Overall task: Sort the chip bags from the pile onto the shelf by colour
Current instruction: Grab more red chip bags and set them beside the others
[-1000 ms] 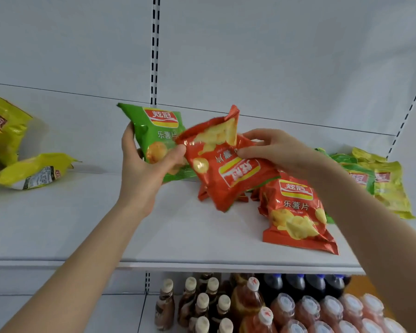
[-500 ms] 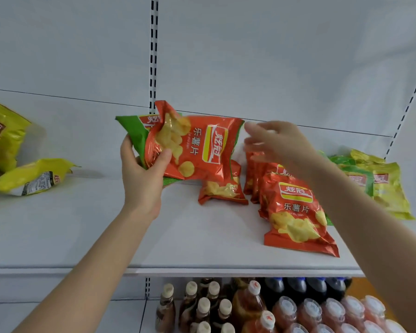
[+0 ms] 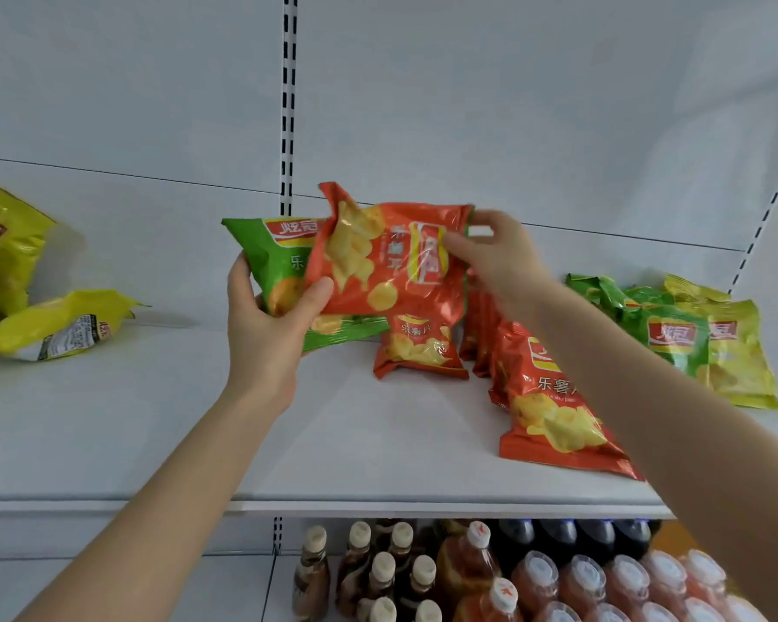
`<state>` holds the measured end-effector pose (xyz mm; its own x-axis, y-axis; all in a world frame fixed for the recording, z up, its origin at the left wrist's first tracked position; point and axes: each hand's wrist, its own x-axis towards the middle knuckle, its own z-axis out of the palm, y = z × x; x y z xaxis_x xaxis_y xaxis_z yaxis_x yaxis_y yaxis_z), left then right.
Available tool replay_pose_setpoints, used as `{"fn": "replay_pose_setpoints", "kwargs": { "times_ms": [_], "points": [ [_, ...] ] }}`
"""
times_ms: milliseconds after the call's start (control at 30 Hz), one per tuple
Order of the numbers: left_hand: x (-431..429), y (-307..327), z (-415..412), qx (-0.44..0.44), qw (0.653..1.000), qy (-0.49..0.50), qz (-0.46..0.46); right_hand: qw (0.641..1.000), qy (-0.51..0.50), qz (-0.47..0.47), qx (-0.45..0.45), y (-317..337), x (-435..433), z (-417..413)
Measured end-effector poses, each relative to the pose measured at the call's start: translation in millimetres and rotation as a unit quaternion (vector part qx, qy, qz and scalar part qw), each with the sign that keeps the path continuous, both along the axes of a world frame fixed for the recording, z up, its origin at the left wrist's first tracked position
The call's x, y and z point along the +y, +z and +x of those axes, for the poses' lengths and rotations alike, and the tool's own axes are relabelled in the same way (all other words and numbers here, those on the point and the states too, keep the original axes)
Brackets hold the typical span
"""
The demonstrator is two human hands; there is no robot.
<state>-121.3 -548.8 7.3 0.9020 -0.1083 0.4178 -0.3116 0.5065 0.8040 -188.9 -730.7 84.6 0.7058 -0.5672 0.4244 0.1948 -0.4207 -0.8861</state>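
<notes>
Under the front edge of the shelf [image 3: 153, 433] stand bottles [image 3: 468, 572]. A flat red bag [image 3: 544, 410] lies near the front right. Above the shelf's middle, the left hand [image 3: 266, 325] grips a green bag [image 3: 275, 258] with the held red bag [image 3: 387, 271] laid over it, fingers [image 3: 239, 280] curled round both. The right hand [image 3: 499, 258] pinches that red bag's right end. Yellow bags [image 3: 10, 244] lie at the back left, and a mixed pile [image 3: 674, 334] of green and yellow at the right end.
</notes>
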Motion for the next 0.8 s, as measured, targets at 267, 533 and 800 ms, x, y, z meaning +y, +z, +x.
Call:
{"fn": "replay_pose_setpoints", "kwargs": {
  "times_ms": [267,533,800],
  "points": [
    [18,-6,10,0.003,0.999,0.026,0.030,0.846,-0.008,-0.478,0.237,15,-31,32],
    [19,-11,10,0.013,0.999,0.003,0.040,0.804,-0.097,-0.526,0.261,-15,-22,30],
    [16,-11,10,0.019,0.999,-0.016,0.037,0.705,0.022,-0.571,0.421,-36,-3,7]
  ]
}}
